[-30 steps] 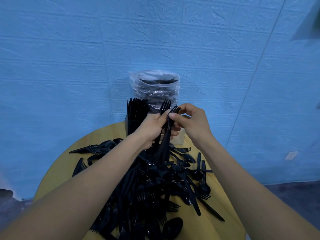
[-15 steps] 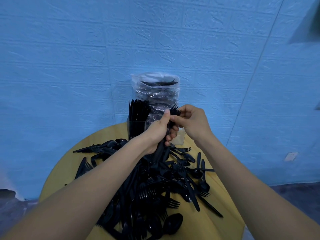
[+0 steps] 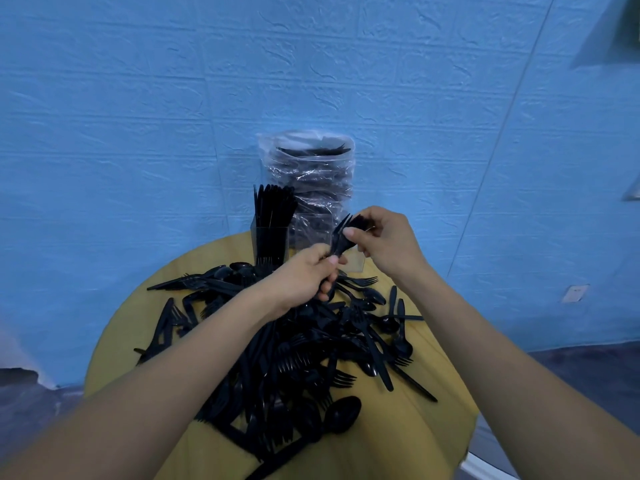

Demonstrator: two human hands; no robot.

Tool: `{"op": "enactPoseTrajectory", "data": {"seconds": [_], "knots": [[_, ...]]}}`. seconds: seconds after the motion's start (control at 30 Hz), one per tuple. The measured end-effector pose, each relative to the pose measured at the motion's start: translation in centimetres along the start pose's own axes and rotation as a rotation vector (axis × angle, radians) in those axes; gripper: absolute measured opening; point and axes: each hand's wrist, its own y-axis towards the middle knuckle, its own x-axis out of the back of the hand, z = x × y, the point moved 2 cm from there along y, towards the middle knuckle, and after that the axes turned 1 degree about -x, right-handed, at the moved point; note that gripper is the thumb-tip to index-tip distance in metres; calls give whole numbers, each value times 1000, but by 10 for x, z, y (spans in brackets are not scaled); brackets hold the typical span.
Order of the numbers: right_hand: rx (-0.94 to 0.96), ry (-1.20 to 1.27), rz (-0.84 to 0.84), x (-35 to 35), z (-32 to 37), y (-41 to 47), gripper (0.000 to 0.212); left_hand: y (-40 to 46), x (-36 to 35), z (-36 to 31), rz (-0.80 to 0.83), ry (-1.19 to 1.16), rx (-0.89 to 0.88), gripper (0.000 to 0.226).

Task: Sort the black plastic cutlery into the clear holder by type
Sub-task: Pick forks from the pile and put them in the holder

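1. Both hands meet above the far side of the pile: I see my left hand (image 3: 304, 275) curled round the lower handles of a small bunch of forks (image 3: 341, 237), and my right hand (image 3: 384, 242) pinching the tine end with thumb and fingers.
2. Those forks stand nearly upright, long axis leaning slightly right, tines up and away from me.
3. Behind them sits the holder (image 3: 270, 242); its left compartment is packed with upright black pieces, and I cannot tell their type.
4. A clear section just beside my right hand looks bare.
5. Behind the holder stands a plastic bag (image 3: 308, 174) with more cutlery inside.
6. Loose forks, spoons and knives lie in a pile (image 3: 294, 358) across the yellow round surface (image 3: 398, 438).
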Motion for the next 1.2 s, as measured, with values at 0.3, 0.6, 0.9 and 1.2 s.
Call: {"op": "enactPoseTrajectory", "data": {"seconds": [0.3,0.6,0.9,1.2], "knots": [[-366,-525,278,-5,-66,-58,28,-25,-5,40,-175,142,90,25],[-467,-366,193,-14,-67,-73,15,-41,-5,53,-227,282,68,27],[-234,-565,372,-22,-59,-95,24,-51,-6,52,-273,264,56,29],[-109,-762,268,-26,-60,-93,15,-53,8,49,-324,336,9,21]]}}
